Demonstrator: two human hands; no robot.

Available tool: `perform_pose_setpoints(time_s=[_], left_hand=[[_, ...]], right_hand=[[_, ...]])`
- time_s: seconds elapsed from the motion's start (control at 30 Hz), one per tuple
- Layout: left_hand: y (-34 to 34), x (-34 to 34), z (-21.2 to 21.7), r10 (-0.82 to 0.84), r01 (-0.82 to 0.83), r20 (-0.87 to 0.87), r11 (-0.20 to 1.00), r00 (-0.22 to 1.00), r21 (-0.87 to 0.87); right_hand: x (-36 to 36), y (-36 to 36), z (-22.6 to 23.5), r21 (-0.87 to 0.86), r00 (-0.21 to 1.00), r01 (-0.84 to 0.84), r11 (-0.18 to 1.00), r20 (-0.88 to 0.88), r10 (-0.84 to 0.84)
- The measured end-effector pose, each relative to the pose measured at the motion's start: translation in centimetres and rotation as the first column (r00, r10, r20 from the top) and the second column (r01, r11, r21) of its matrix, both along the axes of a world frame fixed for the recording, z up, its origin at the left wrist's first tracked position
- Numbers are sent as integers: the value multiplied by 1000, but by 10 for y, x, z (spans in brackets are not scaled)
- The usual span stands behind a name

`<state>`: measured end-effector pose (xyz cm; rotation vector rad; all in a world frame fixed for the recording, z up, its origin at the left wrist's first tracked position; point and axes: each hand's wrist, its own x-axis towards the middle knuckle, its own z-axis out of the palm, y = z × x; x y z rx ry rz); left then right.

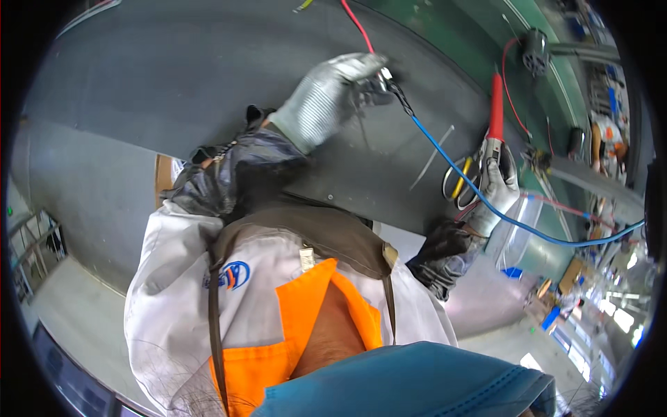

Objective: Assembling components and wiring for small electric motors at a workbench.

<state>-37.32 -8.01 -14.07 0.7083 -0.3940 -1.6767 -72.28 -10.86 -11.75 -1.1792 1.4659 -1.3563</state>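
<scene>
My left hand (323, 101), in a grey coated glove, is closed near the tabletop at upper middle, its fingertips slightly blurred. It pinches a small pale metal cable end (386, 73), with a red wire (358, 28) running away from it. A dark twisted lead (401, 99) joins it to a blue cable (445, 156) that curves off to the right. At the right, my gloved right hand (499, 191) is wrapped around a tool with a long red handle (495, 108) and a metal part. Scissors (458, 182) with black and yellow handles lie beside that hand.
The dark grey tabletop (194, 76) spans the upper middle, with a thin pale strip (431, 156) on it. Beyond lies a green surface (445, 35) with thin red wires. A dark cylindrical fitting (536, 52) and a metal rail stand at the right. Another person (610, 142) is farther right.
</scene>
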Motion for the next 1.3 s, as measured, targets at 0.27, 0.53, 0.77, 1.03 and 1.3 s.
perform_pose_setpoints(time_s=[0.27, 0.53, 0.77, 1.03, 1.3], left_hand=[[7, -1, 15, -12, 11, -7, 992, 1000, -123], [-3, -4, 5, -40, 28, -165, 997, 985, -75], [10, 5, 13, 40, -44, -99, 998, 994, -42], [0, -3, -3, 12, -17, -68, 998, 998, -66], [6, 4, 33, 75, 35, 564, 983, 822, -182]], right_hand=[[105, -72, 39, 106, 868, -470, 876, -124, 481], [107, -106, 29, 147, 826, -516, 844, -175, 536], [48, -56, 32, 120, 936, -197, 973, -272, 223], [-61, 20, 16, -72, 467, 175, 982, -872, -147], [113, 33, 67, -185, 586, -799, 572, -452, 673]])
